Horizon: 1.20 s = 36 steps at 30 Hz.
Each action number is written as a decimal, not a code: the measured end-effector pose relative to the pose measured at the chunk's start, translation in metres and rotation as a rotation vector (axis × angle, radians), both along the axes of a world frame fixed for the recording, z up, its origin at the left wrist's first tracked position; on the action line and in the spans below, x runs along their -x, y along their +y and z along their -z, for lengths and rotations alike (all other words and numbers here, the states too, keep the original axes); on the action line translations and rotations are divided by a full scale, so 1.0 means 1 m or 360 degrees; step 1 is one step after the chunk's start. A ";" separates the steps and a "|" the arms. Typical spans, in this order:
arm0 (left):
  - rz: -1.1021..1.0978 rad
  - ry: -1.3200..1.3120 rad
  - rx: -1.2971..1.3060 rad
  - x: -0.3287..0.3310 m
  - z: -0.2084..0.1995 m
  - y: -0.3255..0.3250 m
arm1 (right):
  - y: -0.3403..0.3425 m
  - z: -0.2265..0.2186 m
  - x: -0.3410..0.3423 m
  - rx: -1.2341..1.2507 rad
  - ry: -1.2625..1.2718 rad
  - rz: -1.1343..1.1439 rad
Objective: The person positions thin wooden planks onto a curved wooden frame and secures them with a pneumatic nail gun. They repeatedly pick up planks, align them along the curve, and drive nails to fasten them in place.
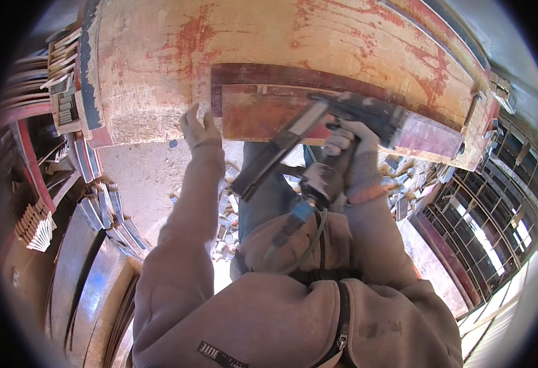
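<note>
My right hand point(353, 138), in a pale knit glove, is closed round the grip of a black pneumatic nail gun point(376, 116). The gun's long magazine point(278, 147) slants toward my lower left, and a hose with a blue fitting point(301, 212) hangs from the handle. Under the gun's head lies a reddish-brown board point(250, 113) along the near table edge, with a darker maroon strip point(269, 74) on its far side. My left hand point(199, 129), also gloved, is just left of the board at the edge; its fingers are apart and hold nothing.
The stained wooden worktable point(140, 67) spans the top. At its left end stands a wooden box of slats point(66, 104). Small wood offcuts point(226, 211) litter the floor below. Large panels point(97, 294) lean at lower left; a metal rack point(477, 214) stands at right.
</note>
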<state>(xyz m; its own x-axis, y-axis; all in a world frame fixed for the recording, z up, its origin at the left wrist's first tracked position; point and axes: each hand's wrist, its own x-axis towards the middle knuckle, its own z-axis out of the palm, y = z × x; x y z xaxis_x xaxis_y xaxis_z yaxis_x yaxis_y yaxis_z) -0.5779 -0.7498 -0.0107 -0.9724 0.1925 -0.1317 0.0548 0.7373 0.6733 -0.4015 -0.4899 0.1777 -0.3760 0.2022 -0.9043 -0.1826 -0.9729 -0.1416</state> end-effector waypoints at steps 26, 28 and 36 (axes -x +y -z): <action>-0.1087 -0.1272 -0.1463 -0.310 -0.015 0.310 | 0.689 0.187 -0.749 -0.1518 -0.2828 -0.2015; -0.0998 -0.1308 -0.1329 -0.288 -0.029 0.316 | 0.698 0.191 -0.744 -0.1441 -0.2695 -0.2084; -0.0931 -0.1319 -0.0770 -0.156 -0.036 0.303 | 0.645 0.178 -0.677 -0.1600 -0.0756 -0.0314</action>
<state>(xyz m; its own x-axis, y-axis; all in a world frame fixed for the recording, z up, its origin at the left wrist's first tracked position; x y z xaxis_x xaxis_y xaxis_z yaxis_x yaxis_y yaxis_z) -0.4223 -0.4465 0.0257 -0.5769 -0.0585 -0.8147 -0.8116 0.1540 0.5636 0.2756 0.1549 -0.0008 -0.1432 0.8940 -0.4245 0.2429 -0.3841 -0.8908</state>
